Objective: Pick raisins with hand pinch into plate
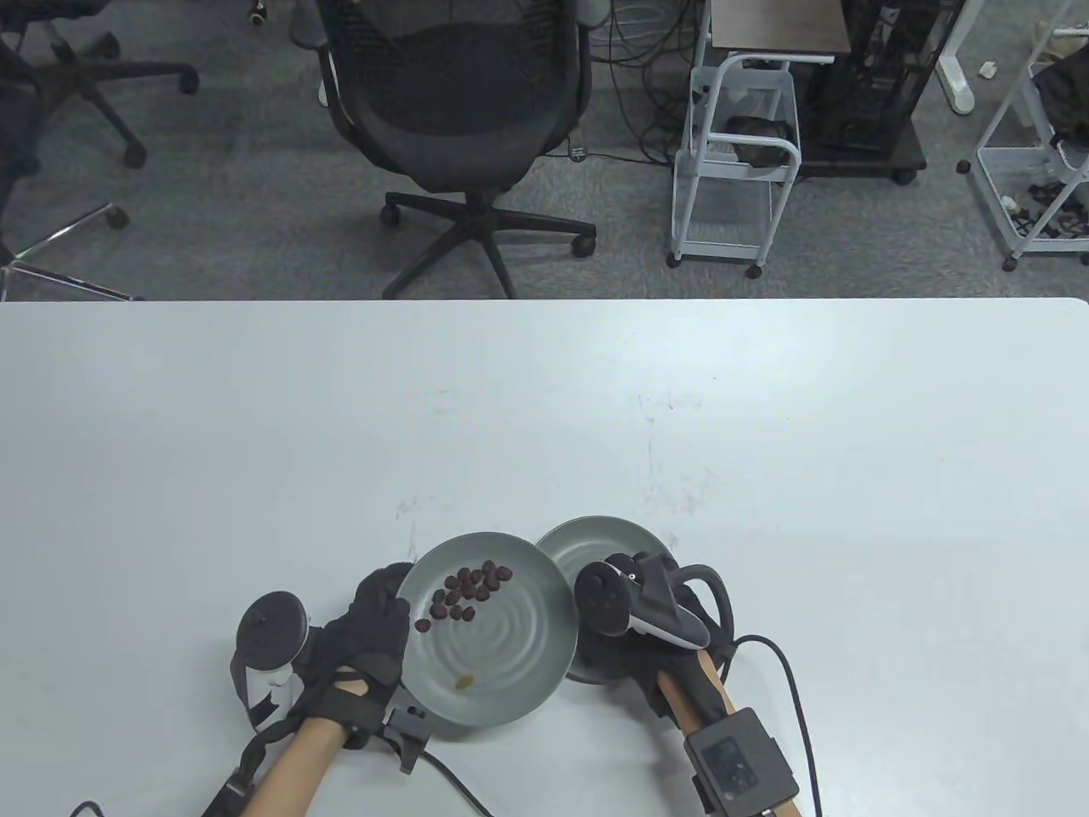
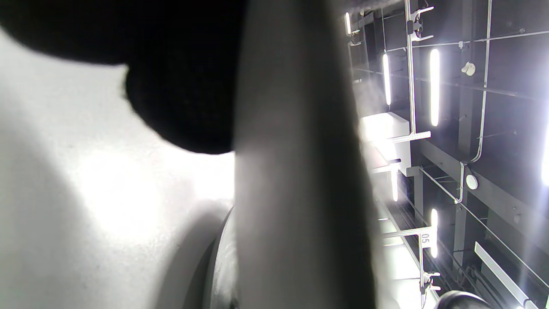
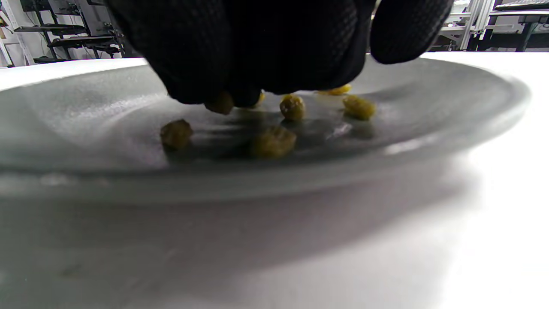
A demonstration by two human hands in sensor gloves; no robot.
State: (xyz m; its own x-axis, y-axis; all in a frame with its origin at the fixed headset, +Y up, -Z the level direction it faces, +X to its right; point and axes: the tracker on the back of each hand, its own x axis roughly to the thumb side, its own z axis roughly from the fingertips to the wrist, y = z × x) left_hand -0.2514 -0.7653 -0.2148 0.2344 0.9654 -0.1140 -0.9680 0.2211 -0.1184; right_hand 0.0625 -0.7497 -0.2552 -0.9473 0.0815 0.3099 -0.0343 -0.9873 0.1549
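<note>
Black mesh glove fabric fills the top of the right wrist view: our right hand [image 3: 274, 47] reaches down into the right-hand plate [image 3: 450, 107], fingertips [image 3: 193, 81] bunched together and seemingly pinching one yellow-green raisin [image 3: 219, 103], though the contact is partly hidden. More raisins of that pale kind [image 3: 272, 141] lie loose around it, from 9 o'clock round to 3 o'clock of the fingers, touching the plate floor.

Our left hand [image 1: 367, 634] grips the left-hand plate [image 1: 510, 681] at its 9 o'clock rim; this plate looks lifted and tilted, its edge overlapping the other plate's 9 o'clock side. We judge it is held close so that a pinched raisin has only a short way to travel. It carries a cluster of dark raisins [image 1: 468, 589] toward 11 o'clock and one pale raisin [image 1: 464, 681] near 6 o'clock. Both plates sit low on the white counter [image 1: 766, 425].
</note>
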